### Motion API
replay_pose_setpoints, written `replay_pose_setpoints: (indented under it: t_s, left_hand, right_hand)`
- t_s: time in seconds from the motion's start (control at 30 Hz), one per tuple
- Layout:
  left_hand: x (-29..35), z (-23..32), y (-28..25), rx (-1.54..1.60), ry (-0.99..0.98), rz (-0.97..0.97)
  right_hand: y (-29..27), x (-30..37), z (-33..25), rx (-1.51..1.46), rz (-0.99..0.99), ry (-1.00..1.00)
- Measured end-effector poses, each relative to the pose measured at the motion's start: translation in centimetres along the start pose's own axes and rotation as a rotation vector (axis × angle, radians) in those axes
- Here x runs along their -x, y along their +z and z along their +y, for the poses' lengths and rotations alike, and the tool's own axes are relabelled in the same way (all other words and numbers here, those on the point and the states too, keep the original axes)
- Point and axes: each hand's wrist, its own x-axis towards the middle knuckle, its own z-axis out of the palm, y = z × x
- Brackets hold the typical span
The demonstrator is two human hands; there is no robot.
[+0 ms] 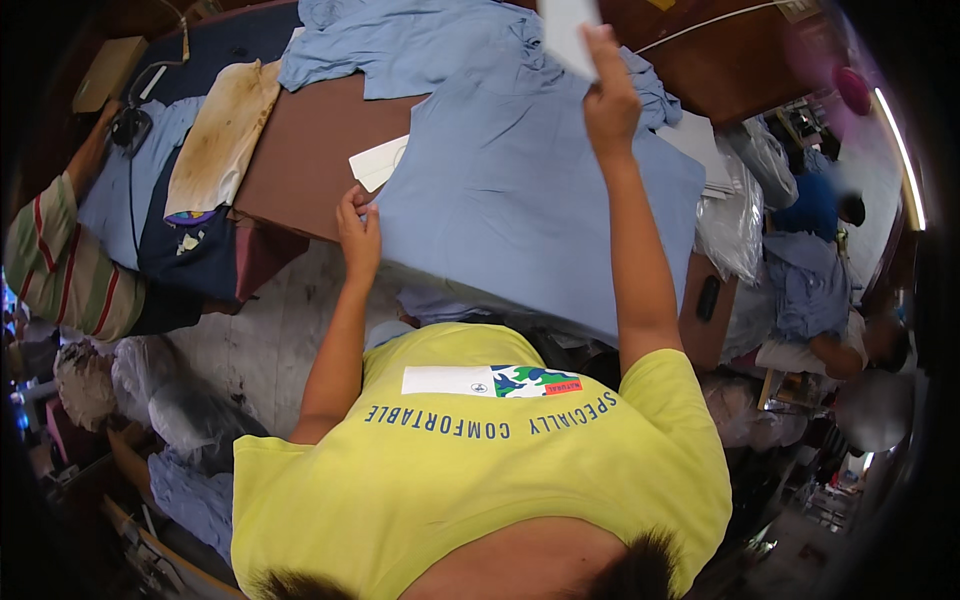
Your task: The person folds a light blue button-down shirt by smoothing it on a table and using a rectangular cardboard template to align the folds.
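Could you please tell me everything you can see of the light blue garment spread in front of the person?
The light blue garment looks like plain, thin woven cloth, spread nearly flat with soft creases on the brown table. Its wide near edge faces the person. At the far end it meets more blue cloth, their boundary unclear. A white card adjoins its left edge. The left hand is at that edge, contact uncertain; the right hand appears above its far part.

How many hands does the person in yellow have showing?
2: the left hand, by the left edge of the blue garment; the right hand, raised, holding a flat white piece. Neither is hidden.
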Motion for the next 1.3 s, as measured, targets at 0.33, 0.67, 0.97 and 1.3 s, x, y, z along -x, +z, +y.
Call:
replay_pose_setpoints:
  t_s: [0.33, 0.67, 0.97, 1.3]
  left_hand:
    - [0.8, -1.4, -2.7, -0.648, 0.282, -0.01]
    - [-0.3, -2.0, -3.8, -0.641, 0.166, -0.018]
    - [0.6, 0.0, -0.3, -0.621, 0.477, -0.17]
    - [2.7, 0.7, 6.5, -0.77, 0.533, -0.461]
  right_hand:
    - [-2.6, 16.1, -2.6, -1.245, -0.465, 1.34]
    - [0.3, 21.3, -2.4, -0.968, -0.573, 1.314]
    - [1.3, 22.8, -2.7, -0.583, -0.558, 1.115]
    - [0.2, 20.4, -3.4, -0.103, -0.91, 0.926]
